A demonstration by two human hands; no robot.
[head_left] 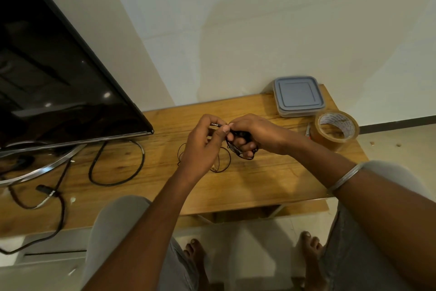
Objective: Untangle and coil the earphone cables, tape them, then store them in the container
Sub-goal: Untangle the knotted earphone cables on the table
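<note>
Both hands are raised over the wooden table [271, 179] holding a black earphone cable [240, 135]. My left hand [203, 144] pinches the end with the metal jack plug [215, 124] between thumb and fingers. A small bundle of the same cable is wrapped around the fingers of my right hand [254, 135], which is closed on it. Another thin dark cable [220, 161] lies looped on the table beneath my hands. The clear container with a grey lid [298, 94] sits closed at the back right. A roll of brown tape [336, 129] stands next to it.
A large black TV [59, 78] on a metal stand [42, 168] fills the left side. Thick black power cables [118, 165] loop across the table under it. The wall runs behind the table. My knees and bare feet [195, 253] are below the table's front edge.
</note>
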